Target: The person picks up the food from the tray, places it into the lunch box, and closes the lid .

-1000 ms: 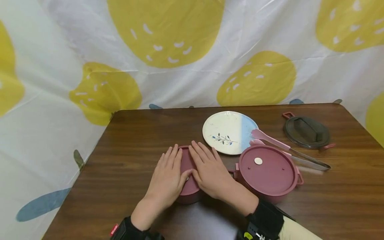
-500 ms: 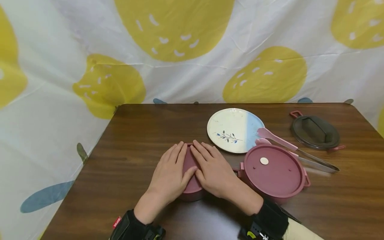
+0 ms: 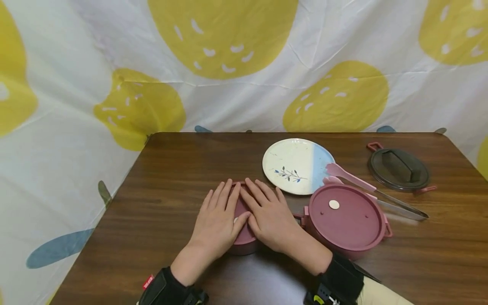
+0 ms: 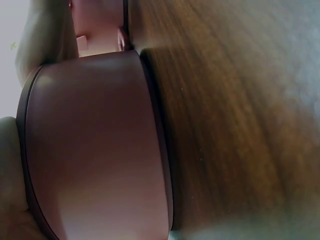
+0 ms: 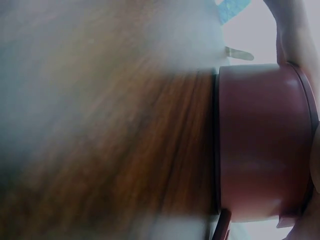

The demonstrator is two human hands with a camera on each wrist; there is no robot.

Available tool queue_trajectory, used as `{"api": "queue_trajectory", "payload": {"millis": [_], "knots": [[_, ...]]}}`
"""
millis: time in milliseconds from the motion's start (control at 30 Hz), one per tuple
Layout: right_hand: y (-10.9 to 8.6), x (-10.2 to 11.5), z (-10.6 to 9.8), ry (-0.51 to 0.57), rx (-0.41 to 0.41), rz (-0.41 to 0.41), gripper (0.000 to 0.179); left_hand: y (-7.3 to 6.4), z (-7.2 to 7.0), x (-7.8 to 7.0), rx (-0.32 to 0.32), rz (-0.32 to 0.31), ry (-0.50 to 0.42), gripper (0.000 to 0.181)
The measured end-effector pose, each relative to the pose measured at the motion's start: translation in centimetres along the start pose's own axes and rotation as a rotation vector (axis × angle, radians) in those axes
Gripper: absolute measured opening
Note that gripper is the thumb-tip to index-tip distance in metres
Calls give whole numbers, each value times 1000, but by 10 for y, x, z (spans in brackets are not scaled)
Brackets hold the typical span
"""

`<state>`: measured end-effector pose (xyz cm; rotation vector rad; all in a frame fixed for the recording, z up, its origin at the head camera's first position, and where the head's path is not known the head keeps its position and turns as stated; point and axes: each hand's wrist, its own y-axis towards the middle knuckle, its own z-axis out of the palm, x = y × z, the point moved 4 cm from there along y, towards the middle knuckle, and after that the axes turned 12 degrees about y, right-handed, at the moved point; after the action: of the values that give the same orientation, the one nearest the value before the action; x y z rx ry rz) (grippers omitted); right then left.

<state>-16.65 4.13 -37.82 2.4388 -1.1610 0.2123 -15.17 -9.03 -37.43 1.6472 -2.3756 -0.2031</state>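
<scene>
Both my hands lie palm down on the lid [image 3: 241,207] of a dark pink pot, seen in the middle of the head view. My left hand [image 3: 215,218] covers its left part and my right hand [image 3: 272,220] its right part. Fingers point away from me, nearly straight, and the thumbs meet near the lid's middle. In the left wrist view the pot's smooth side [image 4: 95,150] stands upright on the table. The right wrist view shows the pot wall [image 5: 265,140] too, with fingers at the lid's edge. Most of the lid is hidden under the hands.
A larger pink pot [image 3: 347,222] with a flat lid stands right of my right hand. Behind it lie pink-tipped tongs [image 3: 356,183], their heads over an oval white and blue plate [image 3: 286,156]. A dark lid with a bar handle [image 3: 398,169] sits at the back right.
The head view has shifted slightly, so things on the table appear a little further right than a second ago. Both hands stay on the pot lid, their fingers now a bit more spread.
</scene>
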Motion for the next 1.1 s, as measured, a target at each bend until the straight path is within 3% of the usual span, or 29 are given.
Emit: {"api": "queue_trajectory", "payload": {"millis": [300, 467, 600, 867, 1100], "knots": [[0, -3, -2, -2, 23, 7, 55, 2, 0, -3, 17, -9, -5, 67], [0, -3, -3, 42, 59, 20, 57, 2, -1, -1, 54, -28, -28, 70], [1, -3, -6, 94, 79, 11, 59, 3, -6, 2, 44, -27, -37, 69], [-5, -12, -32, 147, 62, -54, 66, 12, -18, -7, -21, 32, -37, 68], [-21, -30, -71, 144, 32, -73, 76, 21, -39, -36, -139, 133, -129, 58]]}}
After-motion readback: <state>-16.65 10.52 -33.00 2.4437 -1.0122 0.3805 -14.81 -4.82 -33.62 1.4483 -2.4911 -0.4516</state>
